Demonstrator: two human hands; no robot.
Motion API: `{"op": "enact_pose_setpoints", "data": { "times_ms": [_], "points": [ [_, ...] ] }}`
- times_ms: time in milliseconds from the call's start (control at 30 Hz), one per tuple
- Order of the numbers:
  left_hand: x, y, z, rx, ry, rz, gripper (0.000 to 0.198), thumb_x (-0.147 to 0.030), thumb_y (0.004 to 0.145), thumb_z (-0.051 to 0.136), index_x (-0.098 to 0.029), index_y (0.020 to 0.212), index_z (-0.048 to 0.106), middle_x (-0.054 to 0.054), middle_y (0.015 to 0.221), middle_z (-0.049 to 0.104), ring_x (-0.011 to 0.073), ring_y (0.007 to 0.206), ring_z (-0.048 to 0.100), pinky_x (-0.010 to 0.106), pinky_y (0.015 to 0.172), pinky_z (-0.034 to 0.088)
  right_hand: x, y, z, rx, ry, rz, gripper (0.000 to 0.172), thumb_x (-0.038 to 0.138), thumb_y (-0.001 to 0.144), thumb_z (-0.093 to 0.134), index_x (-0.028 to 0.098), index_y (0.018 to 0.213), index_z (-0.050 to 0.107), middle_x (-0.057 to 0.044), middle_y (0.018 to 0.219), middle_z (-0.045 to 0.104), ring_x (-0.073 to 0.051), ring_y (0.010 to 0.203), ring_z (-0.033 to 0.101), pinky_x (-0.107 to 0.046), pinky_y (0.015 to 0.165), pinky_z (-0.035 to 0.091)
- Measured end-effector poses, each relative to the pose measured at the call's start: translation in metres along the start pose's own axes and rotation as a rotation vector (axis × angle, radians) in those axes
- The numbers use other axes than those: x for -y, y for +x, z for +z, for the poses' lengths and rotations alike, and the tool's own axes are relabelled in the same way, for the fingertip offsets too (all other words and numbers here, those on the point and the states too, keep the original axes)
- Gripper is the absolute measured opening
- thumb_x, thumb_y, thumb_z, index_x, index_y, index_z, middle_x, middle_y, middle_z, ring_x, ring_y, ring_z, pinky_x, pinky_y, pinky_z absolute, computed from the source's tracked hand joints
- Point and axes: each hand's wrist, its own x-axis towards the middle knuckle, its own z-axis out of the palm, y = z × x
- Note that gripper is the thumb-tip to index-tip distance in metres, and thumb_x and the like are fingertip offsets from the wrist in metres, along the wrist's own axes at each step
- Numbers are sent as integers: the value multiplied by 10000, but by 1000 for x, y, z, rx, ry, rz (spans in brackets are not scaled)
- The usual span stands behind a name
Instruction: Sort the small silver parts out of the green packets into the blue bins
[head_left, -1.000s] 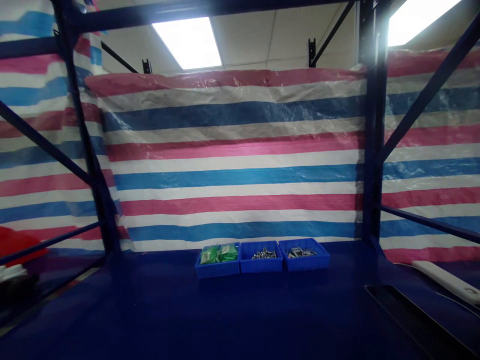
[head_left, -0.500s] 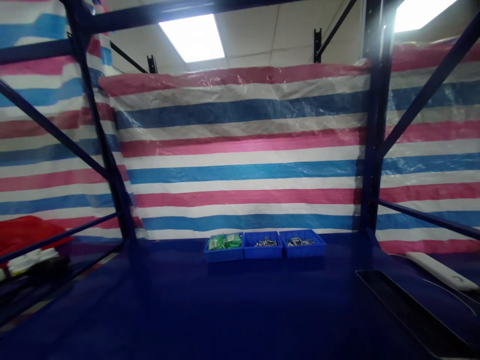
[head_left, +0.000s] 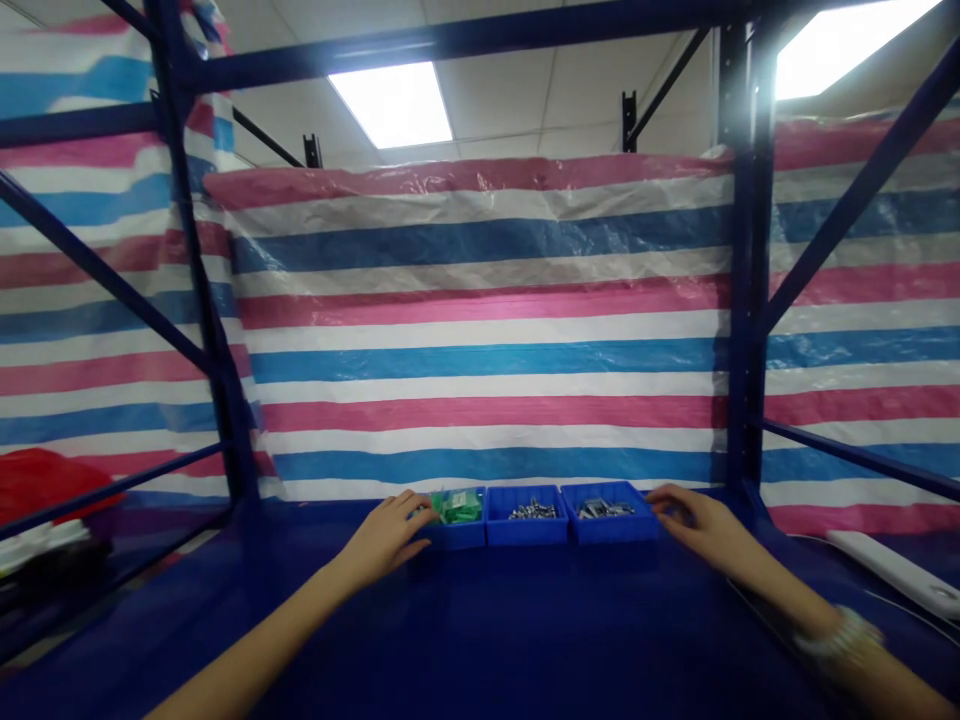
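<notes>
Three small blue bins stand side by side at the back of the dark blue table. Green packets with pale labels (head_left: 463,507) fill the left bin (head_left: 457,537). Small shiny metal parts (head_left: 534,510) lie in the middle bin (head_left: 527,533), and flat-looking metal pieces (head_left: 602,508) in the right bin (head_left: 616,530). At the row's left end is my left hand (head_left: 386,533), thumb and fingers apart, overlapping the left bin's edge. My right hand (head_left: 694,520), fingers loosely bent and apart, reaches the right bin's outer side. Whether either hand presses on a bin I cannot tell.
Blue metal posts (head_left: 741,300) and bars frame the table (head_left: 480,630). Striped plastic sheeting (head_left: 487,410) hangs behind. A white power strip (head_left: 892,570) with a cable lies on the right; a dark flat object there is mostly behind my right arm. Red material (head_left: 52,485) shows at left.
Both my hands have come into view and reached out to the two ends of the bin row. The view has tilted up slightly, so the scene sits lower. The bins keep their arrangement.
</notes>
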Motion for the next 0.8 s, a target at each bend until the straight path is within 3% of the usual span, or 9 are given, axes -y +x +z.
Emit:
{"op": "enact_pose_setpoints", "data": {
  "times_ms": [100, 267, 467, 667, 733, 800],
  "points": [
    [9, 4, 21, -5, -18, -10, 183, -205, 891, 546, -232, 1070, 572, 57, 1047, 613, 224, 951, 566, 330, 801, 447, -4, 27, 34, -23, -18, -5, 277, 328, 720, 475, 179, 842, 675, -91, 765, 717, -243, 691, 664, -345, 677, 517],
    [27, 6, 28, 1, -46, 5, 145, -194, 908, 489, -234, 1001, 593, 36, 985, 619, 194, 880, 572, 268, 750, 443, -7, 37, 65, -40, -25, -19, 273, 288, 711, 467, 169, 849, 671, -86, 826, 722, -239, 789, 666, -346, 763, 502],
    [25, 1, 35, -19, -104, -1, 240, -195, 946, 375, -221, 1024, 600, 50, 972, 627, 192, 871, 584, 269, 753, 451, -21, 29, 61, -46, -56, 27, 277, 282, 720, 462, 169, 850, 678, -82, 830, 726, -246, 776, 666, -354, 734, 499],
    [14, 3, 30, -68, -160, -45, 202, -181, 904, 432, -219, 1001, 606, 56, 973, 639, 213, 887, 599, 319, 769, 478, -26, 46, 42, 48, -111, -1, 266, 239, 761, 470, 158, 885, 690, -84, 846, 728, -242, 809, 667, -329, 729, 497],
    [0, 7, 23, -106, -176, -71, 203, -170, 888, 440, -204, 1017, 594, 80, 1006, 630, 232, 921, 590, 361, 794, 480, -28, 59, 35, 105, -142, -18, 262, 207, 781, 479, 151, 915, 696, -84, 849, 730, -239, 807, 667, -332, 739, 495],
    [-29, 14, 16, -145, -204, -89, 217, -162, 885, 433, -185, 1052, 569, 104, 1046, 615, 241, 966, 575, 393, 833, 475, -31, 72, 32, 179, -176, -31, 246, 172, 807, 498, 145, 947, 699, -91, 877, 731, -233, 826, 666, -343, 772, 494]
  ]
}}
